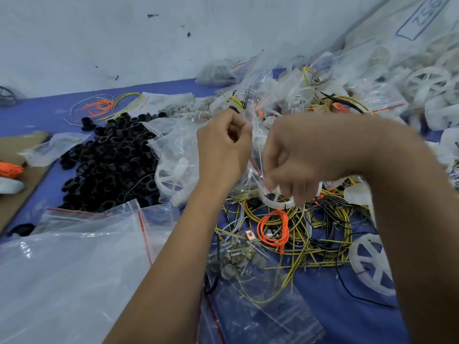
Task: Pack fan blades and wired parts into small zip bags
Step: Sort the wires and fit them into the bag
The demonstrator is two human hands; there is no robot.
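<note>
A small clear zip bag (254, 155) with a red seal line hangs between my hands above the blue table. My left hand (222, 148) pinches its top edge with curled fingers. My right hand (295, 160) grips a white ring-shaped fan blade (277, 203) at the bag's lower side; its fingers are blurred. Whether the blade is inside the bag I cannot tell. Below lies a tangle of yellow-black wires (320, 234) with an orange wire coil (274, 228). Another white fan blade (372, 264) lies at the right.
A heap of black rings (111, 167) sits left of my hands. Empty zip bags (74, 264) lie at front left, a bag of small metal parts (238, 264) in front. Filled bags and white fan blades (372, 83) pile up at back right. Cardboard (15, 194) lies far left.
</note>
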